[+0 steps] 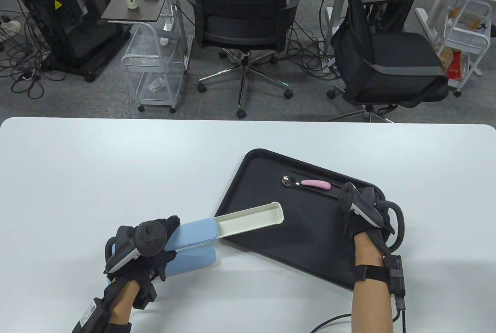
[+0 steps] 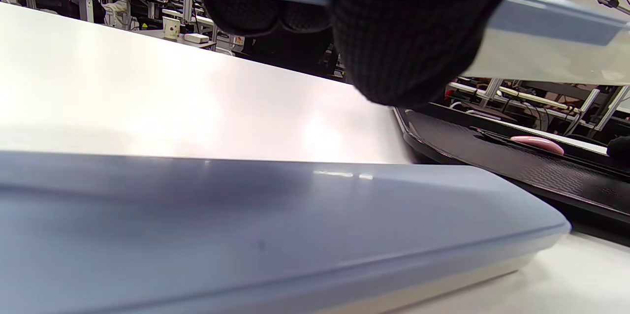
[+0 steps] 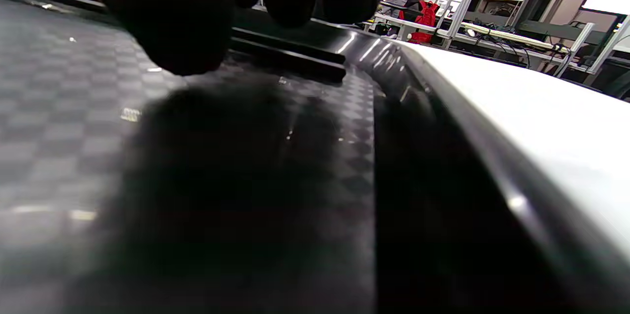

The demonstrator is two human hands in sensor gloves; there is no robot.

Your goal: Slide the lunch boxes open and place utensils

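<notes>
Hands in black sensor gloves are working at a white table. At about seven o'clock, the left hand is gripping a blue lunch box, whose white inner drawer is sticking out toward two o'clock over the edge of a black tray. A second blue box is lying just beneath it. At four o'clock, the right hand is hovering over the tray, fingers hanging loosely apart, holding nothing. A pink-handled spoon is lying on the tray at about one o'clock.
</notes>
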